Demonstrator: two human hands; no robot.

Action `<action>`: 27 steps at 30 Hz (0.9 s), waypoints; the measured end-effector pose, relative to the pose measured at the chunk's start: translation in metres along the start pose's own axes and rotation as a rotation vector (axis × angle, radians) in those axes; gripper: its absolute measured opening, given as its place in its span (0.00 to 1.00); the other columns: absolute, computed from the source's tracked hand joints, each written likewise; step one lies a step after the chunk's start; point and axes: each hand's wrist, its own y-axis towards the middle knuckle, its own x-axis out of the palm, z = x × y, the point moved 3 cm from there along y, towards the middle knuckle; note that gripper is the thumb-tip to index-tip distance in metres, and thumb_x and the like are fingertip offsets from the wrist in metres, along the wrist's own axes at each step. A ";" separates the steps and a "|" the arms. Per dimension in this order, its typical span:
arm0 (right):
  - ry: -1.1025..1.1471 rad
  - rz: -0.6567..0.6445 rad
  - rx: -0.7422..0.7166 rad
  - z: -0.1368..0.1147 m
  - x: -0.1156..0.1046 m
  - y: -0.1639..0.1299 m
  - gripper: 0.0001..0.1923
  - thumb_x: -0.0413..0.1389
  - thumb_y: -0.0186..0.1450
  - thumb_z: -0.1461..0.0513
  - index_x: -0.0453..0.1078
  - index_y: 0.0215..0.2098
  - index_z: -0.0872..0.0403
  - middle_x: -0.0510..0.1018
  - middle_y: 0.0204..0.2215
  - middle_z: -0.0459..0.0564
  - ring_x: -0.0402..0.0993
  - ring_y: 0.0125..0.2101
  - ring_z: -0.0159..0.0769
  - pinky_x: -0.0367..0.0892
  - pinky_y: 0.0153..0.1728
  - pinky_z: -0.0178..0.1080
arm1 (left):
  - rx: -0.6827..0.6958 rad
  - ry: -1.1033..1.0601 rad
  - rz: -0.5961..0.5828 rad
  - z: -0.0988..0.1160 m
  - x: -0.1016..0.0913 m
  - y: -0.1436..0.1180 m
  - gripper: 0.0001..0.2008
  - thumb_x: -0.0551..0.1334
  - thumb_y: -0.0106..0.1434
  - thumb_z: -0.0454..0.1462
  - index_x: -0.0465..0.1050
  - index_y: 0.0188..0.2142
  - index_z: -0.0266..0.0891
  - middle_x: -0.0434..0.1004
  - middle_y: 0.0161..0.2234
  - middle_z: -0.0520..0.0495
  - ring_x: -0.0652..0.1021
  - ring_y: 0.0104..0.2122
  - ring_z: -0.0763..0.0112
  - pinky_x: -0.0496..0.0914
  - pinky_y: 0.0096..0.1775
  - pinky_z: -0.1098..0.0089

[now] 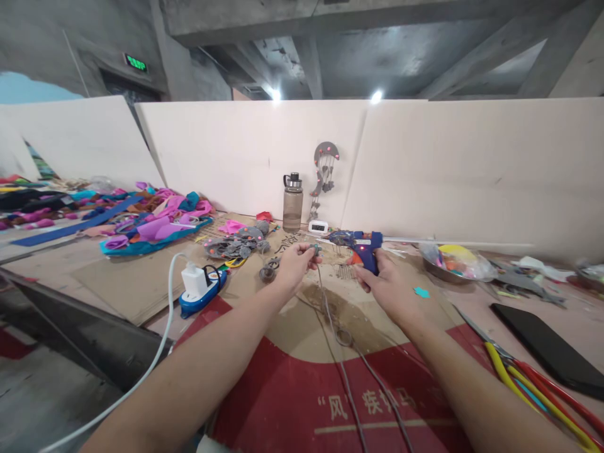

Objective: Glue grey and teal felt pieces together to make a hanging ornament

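My left hand (pixel 295 267) is closed in a pinch at mid-table. A small grey-green piece (pixel 315 248), too small to identify, shows at its fingertips. From just under that hand a thin grey cord (pixel 328 308) runs down across the cardboard, with a loop partway along. My right hand (pixel 387 283) is wrapped round the handle of a blue glue gun (pixel 353 240). Its nozzle points left, above and close to my left fingertips, and a long white glue stick (pixel 425 241) extends from the back. A red light glows on the gun's body.
Red-and-brown cardboard (pixel 274 396) covers the work area. Left are a power strip (pixel 204 296), grey felt pieces (pixel 236 244) and colourful felt scraps (pixel 160 228). A bottle (pixel 292 207) and clock (pixel 318 226) stand behind. Right lie a metal bowl (pixel 453 275), scissors (pixel 500 362) and phone (pixel 547 346).
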 end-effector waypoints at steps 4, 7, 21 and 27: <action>-0.168 0.041 -0.197 0.001 0.002 0.001 0.20 0.52 0.61 0.58 0.63 0.51 0.52 0.75 0.44 0.53 0.71 0.42 0.42 0.66 0.44 0.44 | -0.015 0.005 0.003 -0.001 0.000 0.001 0.05 0.63 0.56 0.31 0.66 0.28 0.34 0.72 0.20 0.51 0.73 0.19 0.77 0.64 0.21 0.77; -0.249 0.031 -0.243 0.002 0.005 -0.001 0.20 0.52 0.61 0.59 0.62 0.52 0.51 0.74 0.47 0.54 0.70 0.45 0.44 0.64 0.48 0.46 | -0.015 0.004 0.008 -0.001 0.000 0.001 0.05 0.63 0.56 0.31 0.66 0.28 0.34 0.72 0.19 0.51 0.73 0.19 0.77 0.64 0.22 0.77; -0.397 0.003 -0.252 -0.002 0.007 -0.005 0.19 0.49 0.64 0.60 0.61 0.53 0.52 0.77 0.43 0.54 0.73 0.41 0.45 0.66 0.41 0.42 | 0.008 0.022 0.022 0.000 0.001 -0.001 0.05 0.62 0.56 0.30 0.64 0.29 0.35 0.72 0.19 0.53 0.73 0.18 0.77 0.65 0.22 0.75; -0.435 0.009 -0.241 0.000 0.007 -0.006 0.19 0.48 0.64 0.60 0.60 0.54 0.52 0.77 0.43 0.56 0.73 0.41 0.46 0.66 0.40 0.43 | 0.029 0.065 0.001 -0.002 0.000 0.000 0.06 0.63 0.56 0.32 0.65 0.28 0.35 0.73 0.19 0.52 0.72 0.17 0.77 0.65 0.22 0.75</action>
